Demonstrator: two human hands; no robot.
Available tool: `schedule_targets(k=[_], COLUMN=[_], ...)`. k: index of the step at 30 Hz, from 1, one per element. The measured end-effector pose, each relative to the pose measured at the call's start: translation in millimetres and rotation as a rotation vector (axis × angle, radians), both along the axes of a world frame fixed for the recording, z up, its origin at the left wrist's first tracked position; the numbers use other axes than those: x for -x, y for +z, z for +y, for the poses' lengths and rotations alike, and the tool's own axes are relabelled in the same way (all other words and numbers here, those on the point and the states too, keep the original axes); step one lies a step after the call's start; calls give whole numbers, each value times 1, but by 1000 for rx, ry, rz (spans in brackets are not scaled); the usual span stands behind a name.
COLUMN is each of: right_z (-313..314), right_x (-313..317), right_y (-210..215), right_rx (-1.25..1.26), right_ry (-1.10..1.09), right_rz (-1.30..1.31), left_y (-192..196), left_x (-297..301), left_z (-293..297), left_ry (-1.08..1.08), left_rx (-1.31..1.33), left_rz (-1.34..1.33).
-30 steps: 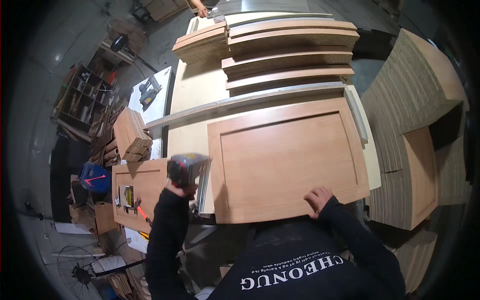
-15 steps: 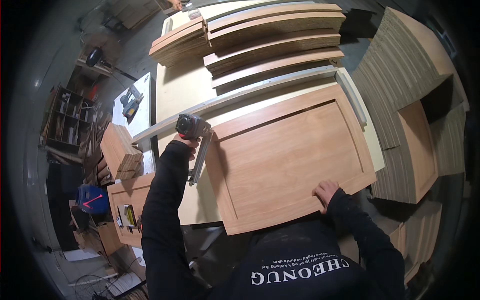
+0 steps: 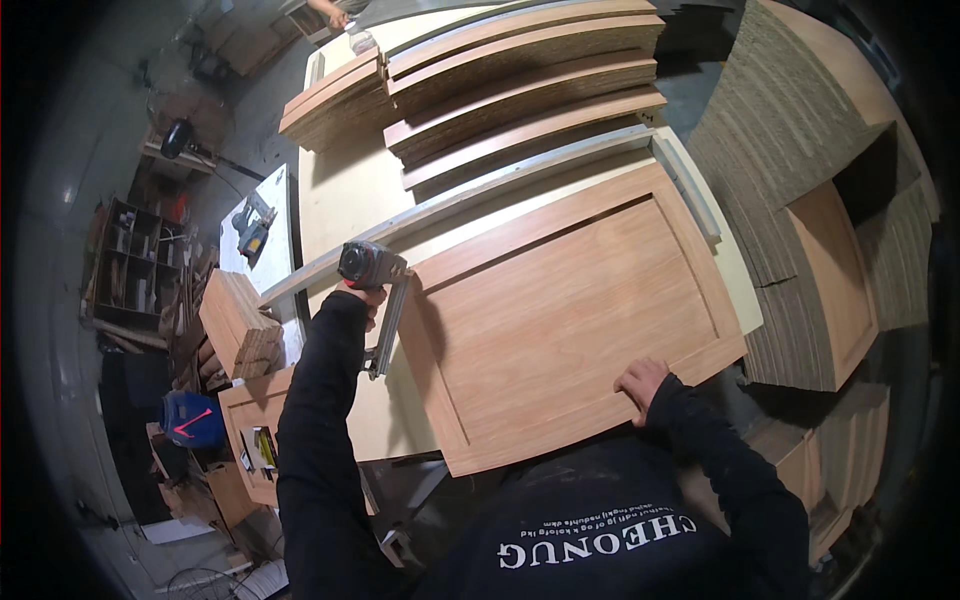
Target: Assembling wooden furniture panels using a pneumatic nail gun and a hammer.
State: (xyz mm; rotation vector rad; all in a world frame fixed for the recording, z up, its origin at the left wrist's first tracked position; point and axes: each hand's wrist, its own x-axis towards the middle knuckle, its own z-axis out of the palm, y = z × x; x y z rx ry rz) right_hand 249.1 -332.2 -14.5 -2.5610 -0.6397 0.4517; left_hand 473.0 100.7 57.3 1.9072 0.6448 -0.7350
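A framed wooden door panel with a recessed middle lies tilted on the pale worktable. My left hand is closed round the handle of a nail gun. The gun's nose is at the panel's left edge, near the far left corner. Its long metal magazine points back toward me, beside that edge. At the panel's near edge, right of the middle, my right hand grips the wood with bent fingers. Against the panel's far side lies a long straight rail, joined by a shorter strip at the right.
Stacked wooden strips lie across the table's far part. More panels rise in tall piles at the right. At the left, a second nail gun sits on a white surface near short boards. Another person's hand shows at the far edge.
The whole view has shifted slightly. My left hand and the nail gun stay at the panel's left edge, my right hand at its near edge. More of the other person's arm shows.
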Motion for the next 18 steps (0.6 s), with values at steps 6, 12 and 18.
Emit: schedule_targets(k=[6, 12, 18], right_z=[-3, -18, -53], right_x=[1, -1, 5], right_y=[-4, 4, 22], right_rx=[-69, -167, -186], right_ry=[16, 82, -79], right_rz=[-19, 1, -62], left_y=[12, 11, -2], left_x=[-4, -27, -42], left_z=[-32, -109, -145], left_ry=[-122, -168, -219], left_rx=[-38, 89, 48], left_rz=[-53, -43, -19])
